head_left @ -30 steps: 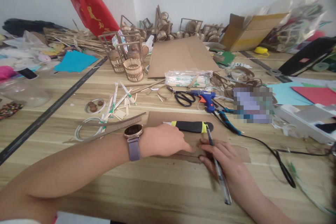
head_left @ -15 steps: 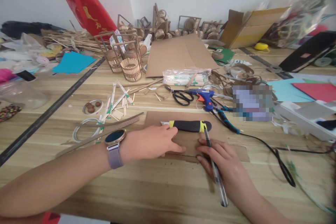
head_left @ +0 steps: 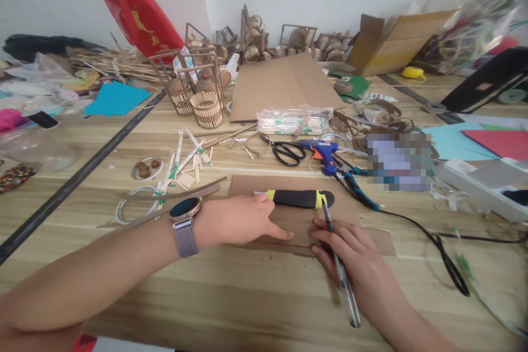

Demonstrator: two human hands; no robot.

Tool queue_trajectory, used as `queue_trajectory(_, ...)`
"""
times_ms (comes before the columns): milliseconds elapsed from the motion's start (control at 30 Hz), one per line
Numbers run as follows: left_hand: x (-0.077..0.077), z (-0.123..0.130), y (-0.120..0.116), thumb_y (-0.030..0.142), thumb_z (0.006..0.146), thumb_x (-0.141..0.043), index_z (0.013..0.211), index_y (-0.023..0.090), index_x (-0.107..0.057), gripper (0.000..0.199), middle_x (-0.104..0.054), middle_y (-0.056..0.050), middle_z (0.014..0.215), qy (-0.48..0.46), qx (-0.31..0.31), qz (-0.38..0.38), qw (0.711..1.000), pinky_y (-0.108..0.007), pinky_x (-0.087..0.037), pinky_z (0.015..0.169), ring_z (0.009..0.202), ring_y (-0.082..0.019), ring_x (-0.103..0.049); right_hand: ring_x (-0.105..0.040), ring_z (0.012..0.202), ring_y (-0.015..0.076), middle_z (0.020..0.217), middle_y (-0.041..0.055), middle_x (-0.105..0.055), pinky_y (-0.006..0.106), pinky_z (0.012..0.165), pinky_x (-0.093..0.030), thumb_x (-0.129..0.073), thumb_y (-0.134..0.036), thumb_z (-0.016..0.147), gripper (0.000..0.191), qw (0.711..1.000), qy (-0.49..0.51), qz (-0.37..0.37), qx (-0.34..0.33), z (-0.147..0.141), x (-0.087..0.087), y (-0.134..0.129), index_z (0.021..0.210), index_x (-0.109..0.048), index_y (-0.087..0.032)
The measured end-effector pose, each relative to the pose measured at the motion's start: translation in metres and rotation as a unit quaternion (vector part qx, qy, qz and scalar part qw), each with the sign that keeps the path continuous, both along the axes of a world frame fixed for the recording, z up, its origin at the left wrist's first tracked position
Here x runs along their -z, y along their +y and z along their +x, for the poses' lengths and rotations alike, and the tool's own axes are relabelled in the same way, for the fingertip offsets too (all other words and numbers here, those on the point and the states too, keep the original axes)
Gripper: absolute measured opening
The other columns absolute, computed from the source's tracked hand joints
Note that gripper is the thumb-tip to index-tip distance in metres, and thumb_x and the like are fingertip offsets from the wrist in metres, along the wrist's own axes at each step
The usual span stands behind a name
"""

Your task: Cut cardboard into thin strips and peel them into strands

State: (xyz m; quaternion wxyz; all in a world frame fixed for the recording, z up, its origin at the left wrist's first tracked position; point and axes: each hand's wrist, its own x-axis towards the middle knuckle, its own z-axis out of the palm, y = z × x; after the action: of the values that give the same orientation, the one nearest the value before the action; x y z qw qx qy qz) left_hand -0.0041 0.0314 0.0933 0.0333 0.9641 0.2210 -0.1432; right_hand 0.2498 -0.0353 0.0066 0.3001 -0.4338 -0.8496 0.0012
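A piece of brown cardboard (head_left: 299, 221) lies flat on the wooden table, and both hands touch it. My left hand (head_left: 243, 223) rests on its left part, thumb and index finger spread apart; the other fingertips are partly hidden. Just beyond lies a utility knife (head_left: 295, 198) with a black and yellow handle, its blade end partly behind my left fingers. My right hand (head_left: 363, 256) has a clear pen with a black grip (head_left: 341, 275) tucked between its fingers, slanting over the cardboard's right half. Its thumb and fingertips press near the cardboard's front edge.
Beyond the cardboard lie black scissors (head_left: 289, 153), a blue glue gun (head_left: 325, 155), pliers (head_left: 359, 191) and wrapped sticks (head_left: 292, 122). Loose sticks (head_left: 185, 179) and tape rings (head_left: 134, 204) are at left. Small woven baskets (head_left: 206, 110) stand behind. A black cable (head_left: 412, 223) crosses the right side.
My left hand and forearm have shifted very slightly. My right hand, the pen and the utility knife look almost the same as before.
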Motion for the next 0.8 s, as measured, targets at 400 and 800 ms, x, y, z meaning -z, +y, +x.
queue_trajectory(400,-0.011,0.006,0.014,0.007,0.088,-0.056,0.144,0.047,-0.042,0.07,-0.074,0.001,0.087,0.058,-0.014,-0.105,0.993,-0.026,-0.028,0.048,0.065,-0.018,-0.062,-0.069,0.078,0.0169,0.089,0.0023,-0.07,0.027,0.072,-0.057,-0.052,-0.018,0.094,0.035,0.961,0.158,-0.187,-0.129,-0.054,-0.031,-0.037,0.126,-0.057,-0.029)
queue_trajectory(800,0.001,0.004,0.017,0.007,0.087,-0.052,0.141,0.05,-0.045,0.07,-0.074,0.002,0.084,0.037,-0.017,-0.12,0.992,-0.024,-0.028,0.049,0.057,-0.016,-0.058,-0.072,0.09,0.021,0.099,0.0011,-0.073,0.031,0.08,-0.059,-0.052,-0.011,0.087,0.028,0.936,0.214,-0.237,-0.144,-0.119,-0.018,-0.019,0.108,-0.06,-0.028)
